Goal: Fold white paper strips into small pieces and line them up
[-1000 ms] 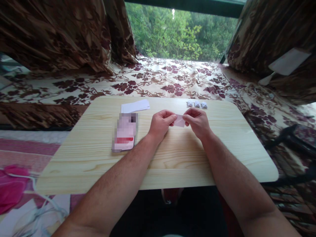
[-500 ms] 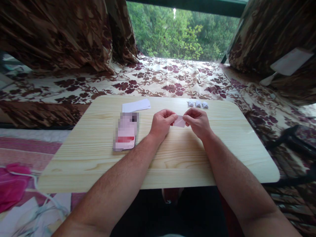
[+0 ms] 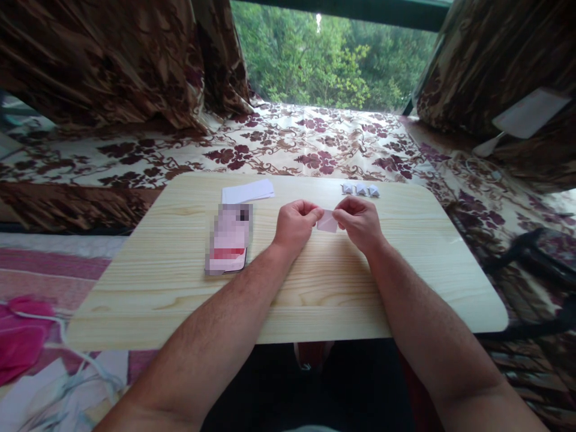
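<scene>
Your left hand [image 3: 294,225] and right hand [image 3: 361,225] meet over the far half of the table [image 3: 333,312], with a small white paper [image 3: 327,224] between them. The fingers of your left hand pinch its upper left corner, and those of your right hand pinch its upper right corner, thumbs toward each other. The paper's lower edge hangs toward you; you can't tell from here whether it touches the table.

Just beyond your right hand, near the table's far edge, three small white folded pieces [image 3: 360,190] sit in a row. To the left of your left hand lie a few white sheets [image 3: 247,191], overlapping and slightly fanned. The phone [image 3: 228,243] lies on your side of them, back up, pink with a red band and partly blurred by a mosaic; its near end is close to your left forearm. Past the table spreads a floral cloth [image 3: 317,161], running back to the window [image 3: 315,60]. Down at your left are a bright pink cloth [image 3: 22,336] and a white cable [image 3: 63,333].
</scene>
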